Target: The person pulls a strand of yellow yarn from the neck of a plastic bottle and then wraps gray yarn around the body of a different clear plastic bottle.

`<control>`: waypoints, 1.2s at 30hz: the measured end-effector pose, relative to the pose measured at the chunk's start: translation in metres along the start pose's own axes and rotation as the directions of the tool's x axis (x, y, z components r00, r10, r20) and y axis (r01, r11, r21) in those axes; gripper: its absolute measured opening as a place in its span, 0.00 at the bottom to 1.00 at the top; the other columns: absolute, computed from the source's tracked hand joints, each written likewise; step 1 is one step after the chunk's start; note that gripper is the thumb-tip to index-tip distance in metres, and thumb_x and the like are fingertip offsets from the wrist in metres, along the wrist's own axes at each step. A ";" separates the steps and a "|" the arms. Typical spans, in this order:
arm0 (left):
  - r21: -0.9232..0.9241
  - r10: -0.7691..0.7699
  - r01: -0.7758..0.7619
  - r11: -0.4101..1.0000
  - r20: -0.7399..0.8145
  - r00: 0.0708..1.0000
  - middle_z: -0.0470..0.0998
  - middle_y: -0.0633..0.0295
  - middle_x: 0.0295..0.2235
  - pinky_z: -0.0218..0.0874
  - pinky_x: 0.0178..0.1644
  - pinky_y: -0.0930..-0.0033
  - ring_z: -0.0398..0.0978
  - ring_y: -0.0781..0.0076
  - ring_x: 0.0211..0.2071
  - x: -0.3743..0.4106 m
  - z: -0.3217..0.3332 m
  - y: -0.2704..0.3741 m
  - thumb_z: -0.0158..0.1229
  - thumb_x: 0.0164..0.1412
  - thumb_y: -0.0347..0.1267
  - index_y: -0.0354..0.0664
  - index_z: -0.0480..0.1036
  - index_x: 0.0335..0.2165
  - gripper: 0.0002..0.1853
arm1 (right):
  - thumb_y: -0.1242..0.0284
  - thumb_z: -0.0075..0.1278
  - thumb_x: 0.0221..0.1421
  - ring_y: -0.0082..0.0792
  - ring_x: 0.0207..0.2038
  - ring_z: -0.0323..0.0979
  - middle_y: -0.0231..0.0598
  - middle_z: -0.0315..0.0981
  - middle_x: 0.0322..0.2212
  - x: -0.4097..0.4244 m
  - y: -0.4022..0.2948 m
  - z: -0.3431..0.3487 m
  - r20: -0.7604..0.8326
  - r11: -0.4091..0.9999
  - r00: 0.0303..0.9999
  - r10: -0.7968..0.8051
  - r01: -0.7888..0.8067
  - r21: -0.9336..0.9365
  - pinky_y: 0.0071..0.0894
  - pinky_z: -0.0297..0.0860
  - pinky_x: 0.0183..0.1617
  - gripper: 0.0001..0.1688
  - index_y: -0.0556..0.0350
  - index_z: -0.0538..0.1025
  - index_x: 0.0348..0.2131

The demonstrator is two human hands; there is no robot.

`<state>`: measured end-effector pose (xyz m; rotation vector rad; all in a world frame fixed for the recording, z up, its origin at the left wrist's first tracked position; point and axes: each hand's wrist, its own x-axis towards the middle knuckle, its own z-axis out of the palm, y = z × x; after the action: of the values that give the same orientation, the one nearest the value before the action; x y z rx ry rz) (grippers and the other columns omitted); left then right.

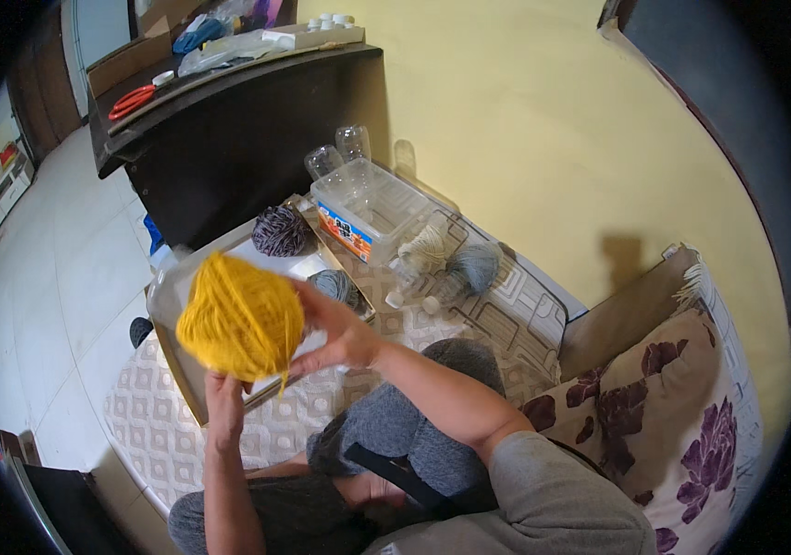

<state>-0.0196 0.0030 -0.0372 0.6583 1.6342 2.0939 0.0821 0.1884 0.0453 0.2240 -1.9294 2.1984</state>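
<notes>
Both my hands hold a large ball of yellow yarn (239,316) up over a shallow tray (184,371). My left hand (225,395) supports it from below, its fingers partly hidden by the yarn. My right hand (340,333) grips its right side. In the tray lie a dark purple-grey yarn ball (279,231) and a grey yarn ball (334,286), partly covered by my right hand. To the right, clear plastic bottles with a cream yarn ball (423,248) and a blue-grey yarn ball (473,267) in or behind them lie on the patterned cover.
A clear plastic box (375,208) with a colourful label stands behind the tray, beside upright clear bottles (352,143). A dark cabinet (229,146) rises at the back, bearing red-handled scissors (132,102). A floral cushion (673,416) is at my right.
</notes>
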 end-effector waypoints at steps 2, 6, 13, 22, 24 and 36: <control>0.013 -0.097 0.097 0.995 0.160 0.982 0.60 0.73 0.16 0.45 0.20 0.84 0.53 0.87 0.17 0.000 0.019 0.026 0.43 0.62 0.36 0.40 0.66 0.24 0.13 | 0.76 0.64 0.29 0.34 0.53 0.57 0.37 0.56 0.51 -0.003 -0.009 -0.017 -0.212 0.989 0.966 -0.145 0.136 -0.058 0.33 0.56 0.55 0.57 0.53 0.50 0.57; 0.261 -0.179 0.137 0.956 0.144 0.973 0.65 0.71 0.18 0.51 0.23 0.83 0.59 0.86 0.19 0.000 0.007 0.017 0.48 0.59 0.33 0.38 0.67 0.25 0.10 | 0.72 0.60 0.32 0.34 0.49 0.60 0.40 0.57 0.49 -0.033 -0.042 -0.055 -0.558 0.957 0.780 -0.283 0.192 -0.216 0.35 0.58 0.53 0.50 0.54 0.53 0.54; 0.577 -0.228 0.135 0.805 0.092 0.969 0.70 0.67 0.19 0.59 0.28 0.78 0.66 0.83 0.22 0.001 0.012 -0.007 0.53 0.54 0.29 0.35 0.70 0.28 0.07 | 0.66 0.60 0.39 0.39 0.49 0.59 0.49 0.55 0.49 -0.144 -0.007 -0.133 -0.875 0.906 0.273 -0.400 -0.027 -0.422 0.38 0.60 0.51 0.55 0.58 0.43 0.57; 0.752 -0.125 -0.061 0.656 0.189 0.974 0.74 0.56 0.26 0.63 0.31 0.70 0.72 0.68 0.26 -0.001 0.005 -0.026 0.55 0.49 0.30 0.36 0.72 0.28 0.08 | 0.65 0.55 0.45 0.29 0.34 0.67 0.41 0.65 0.34 -0.237 0.094 -0.199 -0.894 0.895 0.299 -0.332 -0.198 -0.399 0.26 0.65 0.33 0.37 0.61 0.56 0.50; 0.762 -0.146 -0.030 0.647 0.162 0.976 0.74 0.56 0.26 0.63 0.31 0.70 0.72 0.69 0.26 -0.003 -0.002 -0.025 0.55 0.49 0.30 0.36 0.72 0.29 0.08 | 0.64 0.55 0.45 0.27 0.26 0.67 0.39 0.66 0.28 -0.229 0.089 -0.179 -0.973 0.967 0.213 -0.092 -0.214 -0.139 0.25 0.64 0.25 0.29 0.61 0.62 0.43; 0.771 -0.142 -0.065 0.633 0.198 0.970 0.74 0.56 0.26 0.63 0.30 0.71 0.71 0.70 0.25 0.004 0.007 -0.035 0.55 0.48 0.30 0.37 0.72 0.31 0.09 | 0.70 0.59 0.40 0.34 0.32 0.64 0.41 0.61 0.34 -0.276 0.118 -0.222 -0.960 0.885 -0.099 -0.263 -0.422 -0.198 0.30 0.63 0.29 0.39 0.60 0.53 0.46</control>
<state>-0.0177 0.0191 -0.0696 1.0683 2.3496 1.1050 0.3242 0.3789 -0.1662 -1.3626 -1.2295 0.9130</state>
